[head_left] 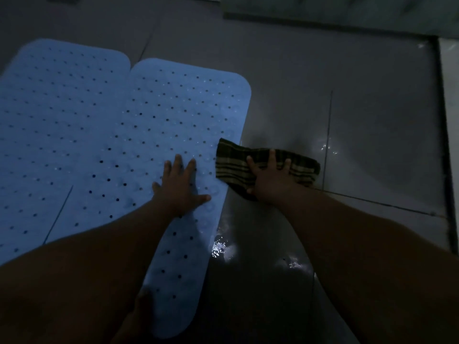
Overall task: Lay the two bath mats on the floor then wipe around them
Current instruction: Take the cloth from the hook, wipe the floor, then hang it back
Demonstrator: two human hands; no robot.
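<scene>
From here I see 2 pale blue bath mats lying flat on the floor, side by side with their long edges meeting. The left mat (57,115) reaches farther up the frame; the right mat (159,125) runs down toward me, its near end rounded between my arms. Both are dotted with small dark holes.

My left hand (180,184) lies flat on the right mat near its right edge, fingers spread wide and straight, palm down, holding nothing. My right hand (269,177) presses down on a dark striped cloth (300,167), fingers stretched out over it. The cloth is bunched on the tiles just beside the right mat, and its left corner laps over the mat's edge.

The grey floor tiles (372,135) are glossy, with wet glints just right of the mat's near end and beyond the cloth. A dark strip (444,150) runs along the right side of the floor, and a pale raised ledge (323,11) crosses the top. My forearms block much of the near floor.
</scene>
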